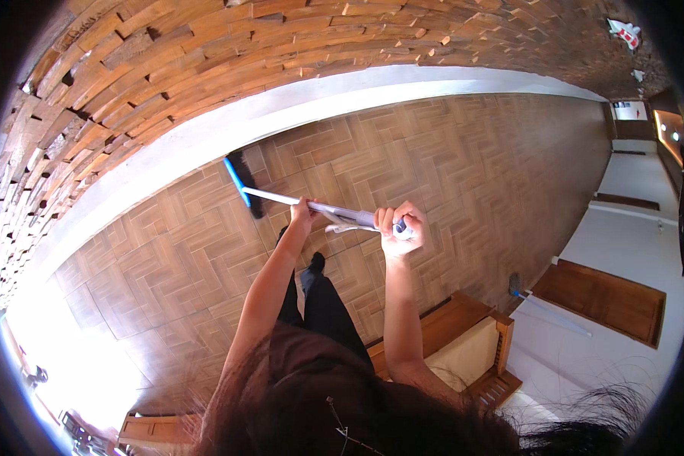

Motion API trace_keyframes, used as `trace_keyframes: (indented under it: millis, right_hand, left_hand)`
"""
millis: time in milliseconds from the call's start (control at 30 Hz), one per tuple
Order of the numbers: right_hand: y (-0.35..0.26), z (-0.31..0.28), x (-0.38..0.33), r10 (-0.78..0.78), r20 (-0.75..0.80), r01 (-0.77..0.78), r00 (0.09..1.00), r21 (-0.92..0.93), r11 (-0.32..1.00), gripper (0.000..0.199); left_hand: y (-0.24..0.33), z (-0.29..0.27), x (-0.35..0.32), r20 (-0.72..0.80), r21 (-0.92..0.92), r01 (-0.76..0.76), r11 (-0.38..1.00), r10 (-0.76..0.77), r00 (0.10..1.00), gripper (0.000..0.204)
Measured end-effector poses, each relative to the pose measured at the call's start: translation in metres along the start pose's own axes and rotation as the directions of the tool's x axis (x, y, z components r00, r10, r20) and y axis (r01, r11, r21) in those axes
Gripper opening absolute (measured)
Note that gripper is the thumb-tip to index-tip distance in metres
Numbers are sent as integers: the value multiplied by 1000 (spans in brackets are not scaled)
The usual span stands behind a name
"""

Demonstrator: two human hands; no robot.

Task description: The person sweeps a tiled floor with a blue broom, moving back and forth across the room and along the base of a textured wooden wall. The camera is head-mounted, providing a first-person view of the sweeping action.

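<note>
A push broom crosses in front of me, its white handle slanting from my hands toward the far left. My left hand is wrapped round the handle partway along. Near the handle's top end, my right hand grips it in a closed fist. The blue broom head with dark bristles is down at the floor, close to the white skirting. A whitish strip or loose wrap hangs by the handle between my hands.
Herringbone wood-look floor spreads around me, bordered by a white skirting under a rough wood-block wall. A wooden bench with a pale cushion stands close at my right. Beyond it, another long-handled tool leans by a white wall.
</note>
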State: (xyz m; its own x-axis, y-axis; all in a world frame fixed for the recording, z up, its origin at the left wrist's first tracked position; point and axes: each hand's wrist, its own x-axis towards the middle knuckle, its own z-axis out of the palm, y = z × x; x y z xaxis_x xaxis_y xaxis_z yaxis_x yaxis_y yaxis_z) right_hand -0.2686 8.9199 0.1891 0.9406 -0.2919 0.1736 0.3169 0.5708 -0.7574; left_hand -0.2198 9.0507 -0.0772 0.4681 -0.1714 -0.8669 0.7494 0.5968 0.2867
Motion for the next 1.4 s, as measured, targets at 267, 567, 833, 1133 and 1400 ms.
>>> trace_keyframes:
  millis: [267,567,833,1133,1400]
  right_hand:
    - [5,-6,-50,85,-293,-54,952,112,992,19]
    - [-183,47,-67,-270,-61,226,961,-387,894,19]
    - [-94,47,-41,-196,90,216,976,-426,878,20]
    - [-14,49,-104,-55,-70,42,996,-172,984,19]
    - [-18,17,-128,-125,-174,120,977,-36,992,18]
  left_hand:
    - [-8,-35,-54,-402,207,53,977,36,915,22]
    - [-101,139,-184,321,287,267,920,-355,878,17]
    - [-144,122,-39,176,39,275,961,-277,945,18]
    - [-50,-62,-69,18,246,198,949,-209,978,15]
    - [-40,-57,-81,17,367,81,927,-93,995,20]
